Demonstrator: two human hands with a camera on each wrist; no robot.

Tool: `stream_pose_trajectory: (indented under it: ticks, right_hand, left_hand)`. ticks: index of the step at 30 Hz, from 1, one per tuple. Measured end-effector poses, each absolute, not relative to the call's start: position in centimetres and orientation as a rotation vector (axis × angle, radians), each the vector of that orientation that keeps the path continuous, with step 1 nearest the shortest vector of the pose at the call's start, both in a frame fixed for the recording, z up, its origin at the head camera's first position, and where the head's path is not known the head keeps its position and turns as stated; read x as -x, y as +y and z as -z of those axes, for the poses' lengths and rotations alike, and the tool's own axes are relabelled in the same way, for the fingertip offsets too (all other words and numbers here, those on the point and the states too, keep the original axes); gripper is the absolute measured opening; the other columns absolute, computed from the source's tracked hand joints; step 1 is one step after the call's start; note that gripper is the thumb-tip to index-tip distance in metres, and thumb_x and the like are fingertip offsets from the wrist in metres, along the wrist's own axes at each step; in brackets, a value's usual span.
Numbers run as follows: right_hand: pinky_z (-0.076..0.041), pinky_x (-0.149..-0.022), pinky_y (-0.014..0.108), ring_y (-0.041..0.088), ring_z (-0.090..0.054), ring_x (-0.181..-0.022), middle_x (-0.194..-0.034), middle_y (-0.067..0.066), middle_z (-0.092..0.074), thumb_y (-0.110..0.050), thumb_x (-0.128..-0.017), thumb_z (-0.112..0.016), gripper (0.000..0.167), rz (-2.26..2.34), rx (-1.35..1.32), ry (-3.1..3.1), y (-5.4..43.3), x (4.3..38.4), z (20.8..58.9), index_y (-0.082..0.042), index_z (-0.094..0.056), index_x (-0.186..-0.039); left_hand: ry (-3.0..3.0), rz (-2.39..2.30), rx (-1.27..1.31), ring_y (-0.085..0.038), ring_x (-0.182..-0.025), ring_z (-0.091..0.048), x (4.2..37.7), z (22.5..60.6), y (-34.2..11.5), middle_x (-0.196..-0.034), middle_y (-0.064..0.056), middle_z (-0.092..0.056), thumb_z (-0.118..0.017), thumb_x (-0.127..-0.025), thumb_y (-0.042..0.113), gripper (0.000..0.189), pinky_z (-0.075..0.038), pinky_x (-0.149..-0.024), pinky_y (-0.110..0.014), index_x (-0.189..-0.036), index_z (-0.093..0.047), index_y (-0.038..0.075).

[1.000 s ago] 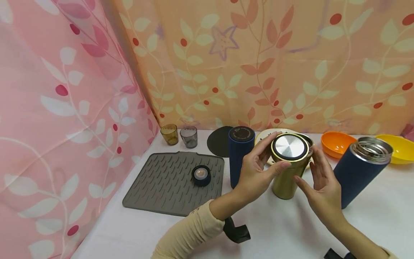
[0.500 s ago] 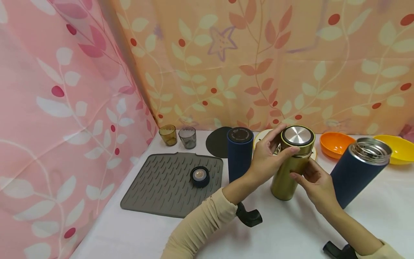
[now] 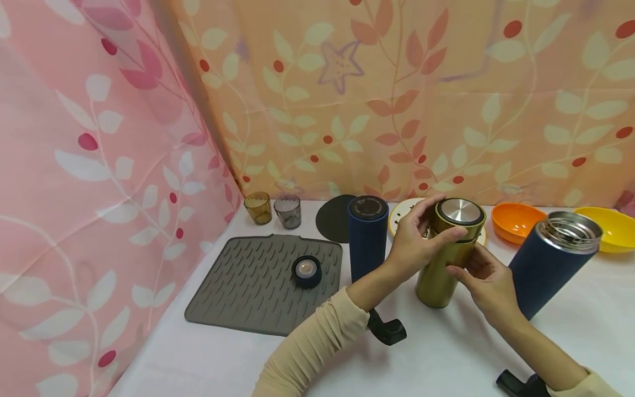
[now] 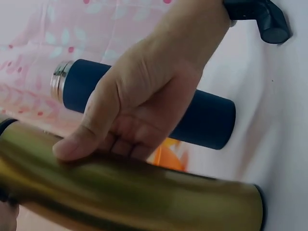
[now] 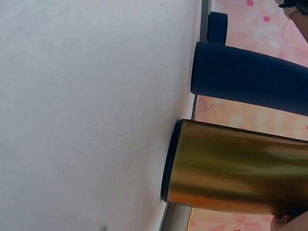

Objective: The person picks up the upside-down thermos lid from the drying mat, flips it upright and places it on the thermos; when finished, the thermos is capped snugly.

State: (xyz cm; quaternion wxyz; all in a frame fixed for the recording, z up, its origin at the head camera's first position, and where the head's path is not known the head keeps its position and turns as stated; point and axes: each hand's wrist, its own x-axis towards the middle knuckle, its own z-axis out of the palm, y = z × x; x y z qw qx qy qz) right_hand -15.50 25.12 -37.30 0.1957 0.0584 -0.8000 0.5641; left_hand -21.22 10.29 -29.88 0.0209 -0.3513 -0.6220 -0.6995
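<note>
A gold vacuum flask [image 3: 439, 284] stands upright on the white table. Its gold lid [image 3: 460, 212], with a brushed steel disc on top, sits on the mouth. My left hand [image 3: 414, 242] grips the lid, fingers behind and thumb across the front. Lower down, my right hand [image 3: 488, 284] holds the flask's body; in the left wrist view the thumb of that right hand [image 4: 139, 91] presses along the gold side. The right wrist view shows the flask's dark base [image 5: 172, 161] against the table. Fingers behind the flask are partly hidden.
A lidless navy flask [image 3: 550, 270] stands close right of my right hand; a capped navy flask [image 3: 368, 237] is by my left. A grey mat [image 3: 248, 286] bears a dark round lid [image 3: 307, 271]. Behind are two small glasses, a plate, and orange [image 3: 516, 220] and yellow bowls.
The lid has moved from a tilted position at the flask's mouth to sitting level on it. My right hand has come from beside the rim to hold the body.
</note>
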Motion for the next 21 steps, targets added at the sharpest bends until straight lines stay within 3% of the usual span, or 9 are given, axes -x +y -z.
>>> stream_pose_trajectory:
  ticks: [7,14,18,21]
  right_hand:
    - [-0.043,-0.079,0.003,-0.013,-0.053,-0.099,-0.112,-0.029,-0.053,-0.01,-0.086,-0.062,0.058,-1.598,-0.162,-2.235,25.07,15.58,37.36,-0.009,-0.039,-0.139]
    - [-0.042,-0.08,0.002,-0.012,-0.053,-0.099,-0.114,-0.028,-0.054,-0.008,-0.085,-0.063,0.059,-1.643,-0.168,-2.212,25.18,15.59,37.38,-0.009,-0.039,-0.14]
    - [-0.042,-0.08,0.002,-0.014,-0.053,-0.1,-0.114,-0.028,-0.053,-0.009,-0.086,-0.062,0.059,-1.644,-0.163,-2.215,25.13,15.57,37.45,-0.01,-0.038,-0.14]
    - [-0.041,-0.081,0.002,-0.014,-0.052,-0.1,-0.115,-0.028,-0.053,-0.01,-0.086,-0.062,0.059,-1.633,-0.153,-2.218,25.07,15.59,37.41,-0.01,-0.038,-0.14]
  left_hand:
    - [-1.963,2.104,0.982,0.004,-0.107,-0.047,20.83,29.97,10.87,-0.12,-0.002,-0.042,-0.066,-0.084,0.01,0.054,-0.038,-0.098,-0.013,-0.133,-0.044,0.009]
    - [-1.866,2.237,1.083,-0.002,-0.117,-0.047,20.97,30.33,10.55,-0.129,-0.014,-0.048,-0.05,-0.094,0.007,0.043,-0.036,-0.1,-0.014,-0.134,-0.039,0.001]
    - [-1.949,2.146,1.035,0.002,-0.109,-0.05,21.06,30.26,10.8,-0.122,-0.006,-0.052,-0.058,-0.09,0.011,0.044,-0.039,-0.097,-0.014,-0.131,-0.044,0.005]
    - [-2.015,2.078,0.984,0.006,-0.101,-0.05,21.06,30.23,10.95,-0.111,0.005,-0.046,-0.062,-0.088,0.014,0.046,-0.041,-0.09,-0.011,-0.131,-0.047,0.008]
